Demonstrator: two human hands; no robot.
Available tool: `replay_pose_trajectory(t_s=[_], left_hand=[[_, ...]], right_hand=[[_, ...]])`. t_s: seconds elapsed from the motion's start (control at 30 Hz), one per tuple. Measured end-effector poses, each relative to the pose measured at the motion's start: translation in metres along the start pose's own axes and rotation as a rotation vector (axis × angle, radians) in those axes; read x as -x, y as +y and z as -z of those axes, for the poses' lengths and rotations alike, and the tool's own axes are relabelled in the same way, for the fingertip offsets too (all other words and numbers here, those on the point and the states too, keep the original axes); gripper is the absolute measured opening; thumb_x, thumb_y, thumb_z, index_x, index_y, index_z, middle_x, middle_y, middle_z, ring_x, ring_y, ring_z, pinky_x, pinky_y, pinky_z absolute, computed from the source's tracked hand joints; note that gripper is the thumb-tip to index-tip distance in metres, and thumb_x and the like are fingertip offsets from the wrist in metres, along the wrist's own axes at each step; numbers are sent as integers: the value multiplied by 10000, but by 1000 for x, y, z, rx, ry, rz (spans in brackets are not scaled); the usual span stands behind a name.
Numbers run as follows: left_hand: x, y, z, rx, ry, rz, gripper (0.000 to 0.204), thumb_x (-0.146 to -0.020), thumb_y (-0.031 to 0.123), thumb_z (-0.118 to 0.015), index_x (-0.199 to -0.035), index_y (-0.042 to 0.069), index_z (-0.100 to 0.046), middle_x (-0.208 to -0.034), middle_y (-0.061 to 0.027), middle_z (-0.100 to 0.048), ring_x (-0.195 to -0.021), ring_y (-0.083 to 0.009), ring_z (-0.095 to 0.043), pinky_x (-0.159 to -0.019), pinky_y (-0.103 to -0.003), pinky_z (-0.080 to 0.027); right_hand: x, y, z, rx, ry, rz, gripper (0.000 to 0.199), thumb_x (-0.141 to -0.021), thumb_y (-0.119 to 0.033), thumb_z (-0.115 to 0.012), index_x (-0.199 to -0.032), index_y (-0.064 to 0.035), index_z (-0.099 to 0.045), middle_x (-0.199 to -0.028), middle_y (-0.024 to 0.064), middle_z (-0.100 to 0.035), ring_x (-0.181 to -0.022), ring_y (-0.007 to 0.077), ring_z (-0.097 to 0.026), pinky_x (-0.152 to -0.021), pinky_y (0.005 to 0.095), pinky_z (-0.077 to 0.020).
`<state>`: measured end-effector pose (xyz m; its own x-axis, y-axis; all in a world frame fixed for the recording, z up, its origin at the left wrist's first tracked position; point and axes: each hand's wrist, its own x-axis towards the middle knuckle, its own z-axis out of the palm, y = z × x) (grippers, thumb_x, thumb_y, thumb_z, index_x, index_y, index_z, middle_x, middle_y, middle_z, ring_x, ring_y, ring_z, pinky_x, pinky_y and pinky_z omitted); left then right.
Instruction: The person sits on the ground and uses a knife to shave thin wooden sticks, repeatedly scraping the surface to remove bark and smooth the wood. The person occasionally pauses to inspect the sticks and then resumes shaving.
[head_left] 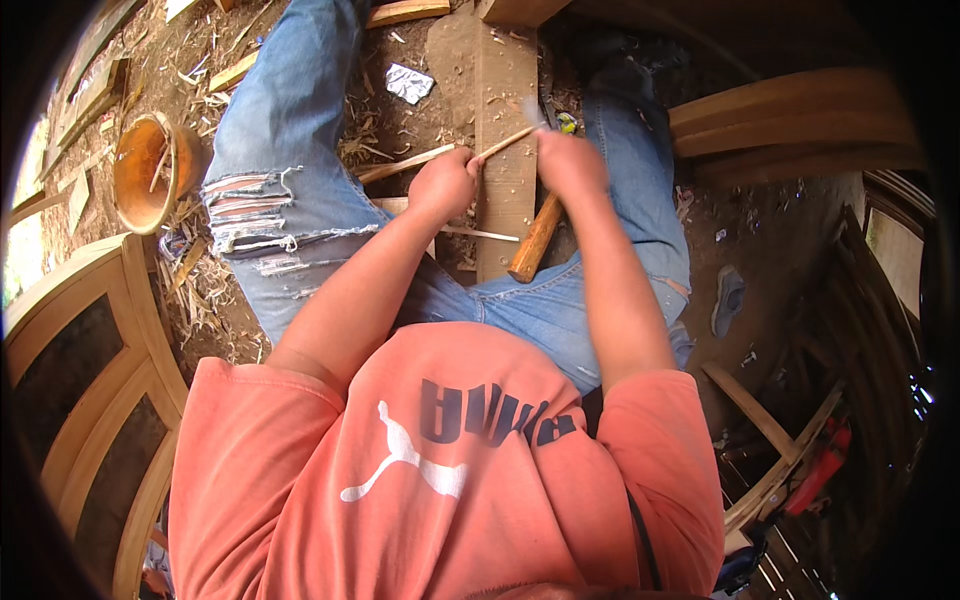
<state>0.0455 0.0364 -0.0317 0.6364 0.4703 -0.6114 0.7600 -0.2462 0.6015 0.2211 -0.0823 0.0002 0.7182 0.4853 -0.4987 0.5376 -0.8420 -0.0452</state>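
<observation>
Left hand: centre of the frame, fist closed around a thin pale wooden stick, which runs from left of the fist up toward the right.

Right hand: just right of the left hand, fingers curled shut on a tool with a thick brown wooden handle; the handle slants down to the lower left, and the working end at the stick is blurred.

Plank: upright in the upper centre, lying between the knees under both hands.

Orange bowl: upper left, on the dirt floor, among wood shavings.

Curved wooden frame: left edge.

Torn blue jeans: either side of the plank.
</observation>
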Motion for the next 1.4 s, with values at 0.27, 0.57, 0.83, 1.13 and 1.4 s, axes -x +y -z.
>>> replay_pose_trajectory(t_s=[0.27,0.57,0.83,1.13,1.4], left_hand=[[-3,-5,-5,11,-8,23,383,-1079,440,-537,-1163,113,-718,-1069,-197,-749,-1043,-407,-704,-885,-506,-535],[-3,-6,-1,2,-20,37,427,-1088,460,-508,-1153,91,-713,-1101,-212,-743,-1061,-426,-695,-903,-513,-532],[-2,-9,-4,-24,1,-23,404,-1076,450,-530,-1177,114,-730,-1156,-182,-753,-1108,-404,-699,-903,-524,-545],[1,-3,1,-60,20,6,407,-1077,445,-525,-1147,97,-725,-1140,-203,-749,-1112,-408,-698,-907,-531,-547],[-2,-6,1,-63,43,-38,405,-1072,438,-524,-1123,94,-732,-1112,-199,-754,-1079,-417,-704,-895,-538,-551]], right_hand=[[23,-13,23,105,-15,187,472,-1105,-434,-442,-1073,-119,-791,-1054,166,-783,-996,416,-742,-849,543,-579],[20,-19,20,109,-99,188,487,-1113,-428,-430,-1074,-107,-794,-1061,190,-778,-1012,404,-744,-857,534,-581],[-14,46,43,16,65,-122,490,-1110,-397,-396,-1179,-105,-784,-1227,206,-747,-1165,418,-702,-973,546,-545],[37,-30,10,67,-90,175,483,-1101,-426,-430,-1091,-100,-786,-1078,170,-781,-1024,400,-741,-880,549,-571],[-32,57,23,25,92,-47,518,-1111,-425,-406,-1157,-76,-787,-1172,218,-756,-1102,429,-716,-943,551,-558]])
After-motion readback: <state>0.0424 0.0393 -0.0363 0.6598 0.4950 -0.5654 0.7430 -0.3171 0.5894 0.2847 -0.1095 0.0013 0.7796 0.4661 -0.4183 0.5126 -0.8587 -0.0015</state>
